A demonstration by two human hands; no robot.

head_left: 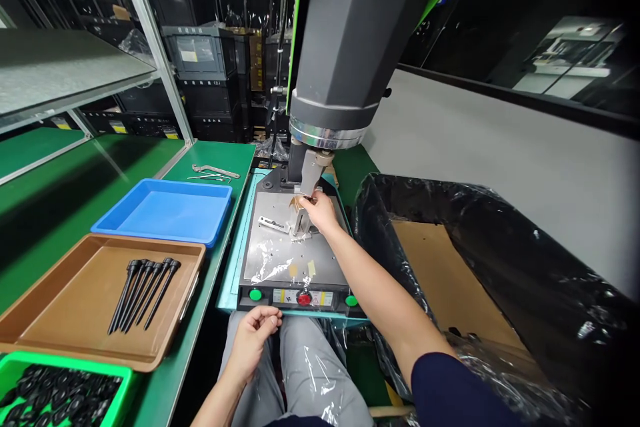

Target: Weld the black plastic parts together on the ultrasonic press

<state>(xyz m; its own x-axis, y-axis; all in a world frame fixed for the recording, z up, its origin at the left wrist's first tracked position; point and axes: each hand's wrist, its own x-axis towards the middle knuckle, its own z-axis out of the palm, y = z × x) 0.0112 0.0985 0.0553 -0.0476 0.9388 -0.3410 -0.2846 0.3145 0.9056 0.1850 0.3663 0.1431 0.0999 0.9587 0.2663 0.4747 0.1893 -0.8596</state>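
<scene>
My right hand [321,211] reaches to the metal fixture [299,221] on the machine's steel plate [270,257]. Its thumb and fingers are closed at the fixture's top, just below the machine's metal horn [311,172]. Something small and dark shows at the fingertips, too hidden to name. My left hand [256,337] is lower down, over my lap by the front edge of the machine base. Its fingers are curled, with thumb and forefinger together; whatever they pinch, if anything, does not show.
Left of the machine, a blue tray [163,210], a brown tray [60,280] with several black rods [145,290], and a green bin [127,380] of black parts line the bench. Wrenches [215,171] lie behind. A large plastic-lined box [450,267] stands right. Green buttons [255,294] flank a red one [303,297].
</scene>
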